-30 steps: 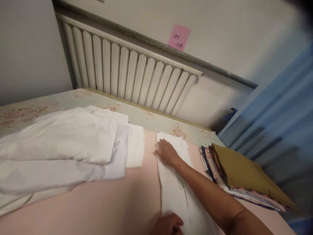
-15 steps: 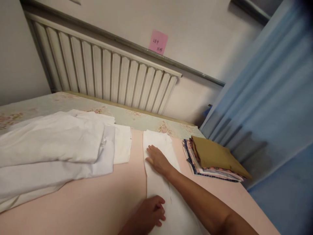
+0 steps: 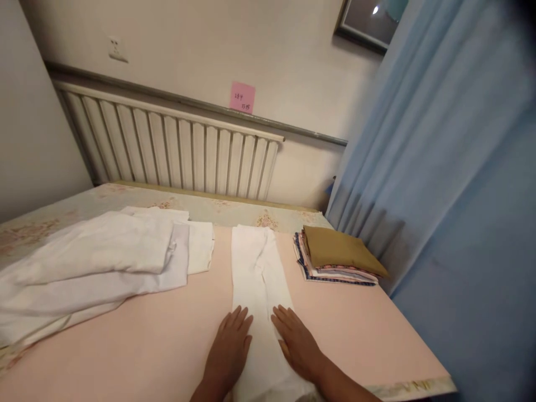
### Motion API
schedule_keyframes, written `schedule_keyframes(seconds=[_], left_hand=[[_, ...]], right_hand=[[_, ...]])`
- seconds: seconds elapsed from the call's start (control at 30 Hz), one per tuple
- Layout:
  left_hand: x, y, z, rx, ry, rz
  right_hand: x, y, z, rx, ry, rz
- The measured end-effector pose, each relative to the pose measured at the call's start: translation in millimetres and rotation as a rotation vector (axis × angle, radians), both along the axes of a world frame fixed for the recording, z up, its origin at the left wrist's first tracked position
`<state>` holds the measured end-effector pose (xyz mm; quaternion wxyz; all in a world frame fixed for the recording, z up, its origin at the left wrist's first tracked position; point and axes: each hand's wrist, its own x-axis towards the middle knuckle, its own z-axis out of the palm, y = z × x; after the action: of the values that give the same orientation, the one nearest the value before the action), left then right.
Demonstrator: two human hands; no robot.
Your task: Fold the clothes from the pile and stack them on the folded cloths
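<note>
A pair of white trousers (image 3: 251,268) lies lengthwise on the pink sheet (image 3: 159,335), laid out as a long narrow strip with some wrinkles near its far end. My left hand (image 3: 229,345) rests flat along the left edge of the trousers, fingers stretched out. On the right edge lies my right hand (image 3: 295,340), also flat with its fingers extended. Neither hand grips the cloth. The near end of the trousers runs out of view at the bottom.
Several white garments (image 3: 113,251) lie in a loose heap on the left. A neat stack of folded clothes, topped by a mustard-brown piece (image 3: 343,251), sits on the right beside a blue curtain (image 3: 419,167). Behind the bed stands a white radiator (image 3: 176,145).
My right hand has drawn back toward me from the far part of the trousers. My left hand has moved forward and flattened onto the left edge. The view has tilted and shifted.
</note>
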<state>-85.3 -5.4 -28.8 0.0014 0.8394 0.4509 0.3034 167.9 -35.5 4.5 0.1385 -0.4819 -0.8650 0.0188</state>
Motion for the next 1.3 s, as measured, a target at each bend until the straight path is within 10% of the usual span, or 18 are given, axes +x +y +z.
schedule_keyframes(seconds=[0.37, 0.5, 0.63, 0.8, 1.3], left_hand=[[-8, -24, 1.2, 0.066, -0.027, 0.088], [-12, -36, -5.9, 0.096, -0.149, 0.164], [-14, -52, -9.8, 0.063, -0.234, 0.194], [-12, -71, -12.9, 0.005, -0.328, 0.205], [-4, -118, -5.7, -0.019, -0.14, 0.215]], right_hand=[[14, -40, -11.4, 0.058, 0.242, -0.01], [20, -47, -22.3, 0.098, 0.602, -0.344], [26, -43, -18.0, -0.113, 0.961, -0.686], [35, -38, -7.4, -0.392, 1.256, -0.715], [29, -54, 9.1, -0.416, 0.839, -0.691]])
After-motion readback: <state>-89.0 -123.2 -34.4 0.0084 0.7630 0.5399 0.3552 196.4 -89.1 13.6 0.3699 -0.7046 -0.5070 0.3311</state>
